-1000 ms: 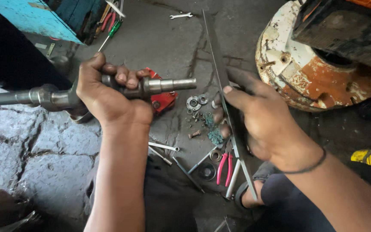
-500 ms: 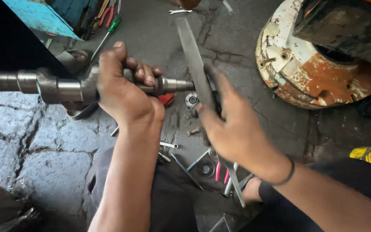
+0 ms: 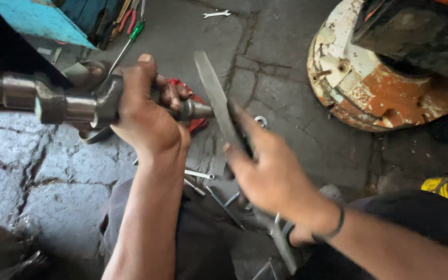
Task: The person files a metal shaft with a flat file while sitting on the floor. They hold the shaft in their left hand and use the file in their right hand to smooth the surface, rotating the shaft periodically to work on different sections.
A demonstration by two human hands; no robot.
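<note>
Beyond the right hand, far side of the cracked concrete floor (image 3: 286,67), sits a big rusty white-and-orange drum-like part (image 3: 369,83), well apart from the work. Left of it, the stepped steel shaft (image 3: 63,103) runs level across the left hand (image 3: 143,116), which is clamped round it near its thin end; that thin tip pokes out toward the right hand (image 3: 270,173). Right hand grips a long flat file (image 3: 213,96), blade angled up and crossing the shaft tip, seemingly touching; hand is blurred, so exact contact is hard to tell. Looks like the filing step on the shaft end. Next stroke likely needs the shaft held steady and the file kept flat on the tip. Under both forearms lie loose small tools (image 3: 203,181); beyond the left hand, a green-handled screwdriver (image 3: 130,39); farther off, a small spanner (image 3: 216,14).
</note>
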